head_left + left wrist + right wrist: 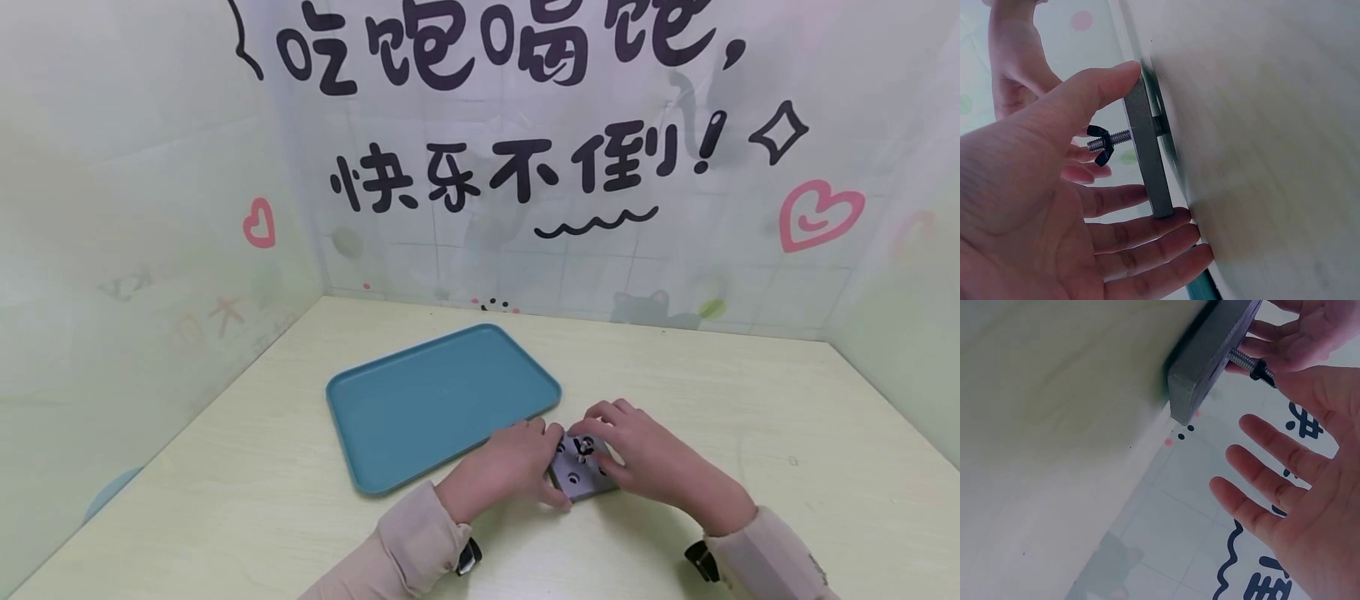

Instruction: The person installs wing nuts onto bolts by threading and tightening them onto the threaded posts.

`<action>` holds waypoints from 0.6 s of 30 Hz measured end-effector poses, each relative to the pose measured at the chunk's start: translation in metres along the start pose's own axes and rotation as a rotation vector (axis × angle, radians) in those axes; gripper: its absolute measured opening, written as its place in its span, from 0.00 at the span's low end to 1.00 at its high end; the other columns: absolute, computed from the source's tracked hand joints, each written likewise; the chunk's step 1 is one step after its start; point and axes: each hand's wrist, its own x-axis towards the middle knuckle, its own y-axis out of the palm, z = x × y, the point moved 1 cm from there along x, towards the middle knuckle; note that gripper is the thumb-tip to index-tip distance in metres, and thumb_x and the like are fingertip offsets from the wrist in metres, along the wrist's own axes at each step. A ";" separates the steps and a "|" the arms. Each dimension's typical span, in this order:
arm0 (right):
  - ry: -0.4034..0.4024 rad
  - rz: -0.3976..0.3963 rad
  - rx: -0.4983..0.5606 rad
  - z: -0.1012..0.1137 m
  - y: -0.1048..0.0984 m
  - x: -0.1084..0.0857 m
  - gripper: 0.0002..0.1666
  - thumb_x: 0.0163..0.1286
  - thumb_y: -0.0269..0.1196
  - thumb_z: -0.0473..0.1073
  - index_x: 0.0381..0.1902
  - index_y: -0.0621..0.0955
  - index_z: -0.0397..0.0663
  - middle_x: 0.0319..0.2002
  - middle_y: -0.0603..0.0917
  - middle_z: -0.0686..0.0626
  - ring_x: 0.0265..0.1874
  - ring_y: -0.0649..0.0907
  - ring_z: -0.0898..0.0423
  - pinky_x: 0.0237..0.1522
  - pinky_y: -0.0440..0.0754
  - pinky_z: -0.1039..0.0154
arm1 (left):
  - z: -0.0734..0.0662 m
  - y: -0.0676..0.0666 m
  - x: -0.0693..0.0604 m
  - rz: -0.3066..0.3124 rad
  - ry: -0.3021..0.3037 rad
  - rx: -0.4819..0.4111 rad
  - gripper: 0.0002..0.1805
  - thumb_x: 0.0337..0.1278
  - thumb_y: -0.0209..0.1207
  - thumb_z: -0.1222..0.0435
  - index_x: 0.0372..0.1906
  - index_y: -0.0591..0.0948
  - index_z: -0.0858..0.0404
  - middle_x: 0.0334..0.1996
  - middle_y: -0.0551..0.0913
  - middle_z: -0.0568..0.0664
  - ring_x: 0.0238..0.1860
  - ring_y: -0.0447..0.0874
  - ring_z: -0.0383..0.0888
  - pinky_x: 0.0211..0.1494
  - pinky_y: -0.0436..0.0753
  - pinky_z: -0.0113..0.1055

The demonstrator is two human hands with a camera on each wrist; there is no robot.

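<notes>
A grey metal plate with several round holes is held just above the table, right of the tray. A threaded bolt passes through it, its head on the table side. On the bolt's upper part sits a black wing nut. My left hand grips the plate by its edges, thumb on one side and fingers on the other. Over the plate, my right hand has its thumb at the wing nut, pinching it; the index finger is mostly hidden in the right wrist view. Its other fingers stretch out loosely.
A blue rectangular tray lies left of and behind the hands on the pale wooden table. Printed curtains with lettering and hearts enclose the back and sides. A blue rounded shape shows at the left edge.
</notes>
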 end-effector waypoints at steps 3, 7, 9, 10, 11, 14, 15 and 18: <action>-0.007 -0.003 -0.010 0.001 0.001 0.000 0.21 0.55 0.62 0.31 0.46 0.80 0.56 0.40 0.78 0.54 0.39 0.75 0.55 0.39 0.73 0.59 | 0.000 0.000 0.000 0.001 0.000 0.003 0.45 0.38 0.67 0.40 0.61 0.69 0.59 0.48 0.76 0.51 0.46 0.75 0.45 0.46 0.77 0.39; -0.004 0.002 -0.021 0.001 0.002 0.000 0.21 0.55 0.61 0.31 0.46 0.81 0.56 0.40 0.78 0.54 0.39 0.75 0.55 0.39 0.73 0.59 | 0.000 0.000 0.000 -0.002 0.003 0.006 0.45 0.37 0.67 0.39 0.61 0.69 0.59 0.48 0.76 0.51 0.47 0.75 0.45 0.46 0.77 0.38; -0.002 0.002 -0.023 0.001 0.003 -0.001 0.21 0.55 0.61 0.31 0.45 0.81 0.55 0.40 0.78 0.54 0.39 0.75 0.55 0.39 0.73 0.59 | 0.000 0.001 0.000 -0.006 0.005 0.007 0.45 0.37 0.67 0.39 0.61 0.69 0.59 0.48 0.76 0.50 0.46 0.75 0.44 0.45 0.77 0.37; -0.001 0.003 -0.025 0.001 0.003 -0.001 0.21 0.55 0.61 0.31 0.45 0.80 0.55 0.40 0.78 0.55 0.39 0.75 0.56 0.39 0.73 0.59 | 0.000 0.001 0.000 -0.008 0.007 0.008 0.45 0.37 0.67 0.40 0.60 0.69 0.59 0.47 0.76 0.50 0.45 0.75 0.44 0.44 0.77 0.37; 0.001 0.002 -0.025 0.001 0.003 -0.001 0.21 0.55 0.60 0.30 0.45 0.80 0.55 0.40 0.77 0.55 0.39 0.75 0.56 0.39 0.73 0.59 | 0.000 0.001 0.000 -0.009 0.007 0.007 0.45 0.37 0.67 0.40 0.60 0.69 0.59 0.46 0.76 0.50 0.44 0.75 0.44 0.44 0.77 0.37; 0.007 0.003 -0.027 0.001 0.003 -0.001 0.21 0.55 0.60 0.30 0.45 0.81 0.55 0.40 0.77 0.55 0.39 0.75 0.56 0.39 0.73 0.59 | 0.001 0.002 0.000 -0.014 0.006 0.006 0.44 0.37 0.67 0.40 0.60 0.69 0.59 0.45 0.76 0.49 0.43 0.74 0.43 0.42 0.76 0.36; 0.009 0.003 -0.028 0.001 0.003 -0.001 0.21 0.55 0.60 0.30 0.45 0.81 0.55 0.40 0.77 0.55 0.39 0.75 0.56 0.39 0.73 0.59 | 0.001 0.002 0.000 -0.014 0.006 0.005 0.44 0.37 0.67 0.40 0.60 0.69 0.59 0.44 0.76 0.49 0.42 0.74 0.43 0.42 0.76 0.36; 0.020 0.009 -0.031 0.001 0.002 -0.001 0.20 0.56 0.60 0.31 0.45 0.81 0.55 0.40 0.77 0.54 0.39 0.75 0.55 0.38 0.73 0.59 | 0.001 0.002 0.000 -0.013 0.005 0.006 0.45 0.37 0.67 0.40 0.60 0.69 0.59 0.44 0.75 0.49 0.41 0.73 0.42 0.41 0.76 0.36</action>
